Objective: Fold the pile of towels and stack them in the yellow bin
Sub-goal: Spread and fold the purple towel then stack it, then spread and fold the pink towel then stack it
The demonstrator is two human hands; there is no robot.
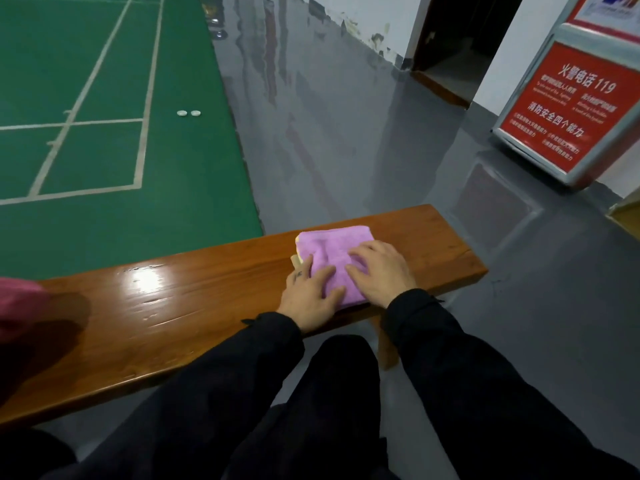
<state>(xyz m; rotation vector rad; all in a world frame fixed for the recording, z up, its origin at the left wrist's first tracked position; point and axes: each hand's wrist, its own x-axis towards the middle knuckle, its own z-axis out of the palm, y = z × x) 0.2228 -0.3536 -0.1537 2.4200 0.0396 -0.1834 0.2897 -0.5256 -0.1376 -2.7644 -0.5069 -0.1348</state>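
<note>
A folded purple towel (pixel 332 252) lies near the right end of a wooden bench (pixel 194 306). A pale yellow edge (pixel 296 260) pokes out from beneath its left side. My left hand (pixel 308 294) rests flat on the towel's near left corner, fingers spread. Flat on the towel's near right part lies my right hand (pixel 382 271), fingers pointing left. Neither hand grips anything. No yellow bin is in view.
A dark red cloth heap (pixel 20 306) sits at the bench's left end. Beyond the bench are a green court floor (pixel 104 133) and grey floor. A red fire-safety sign stand (pixel 571 109) stands at the right. A yellowish corner (pixel 625 213) shows at the right edge.
</note>
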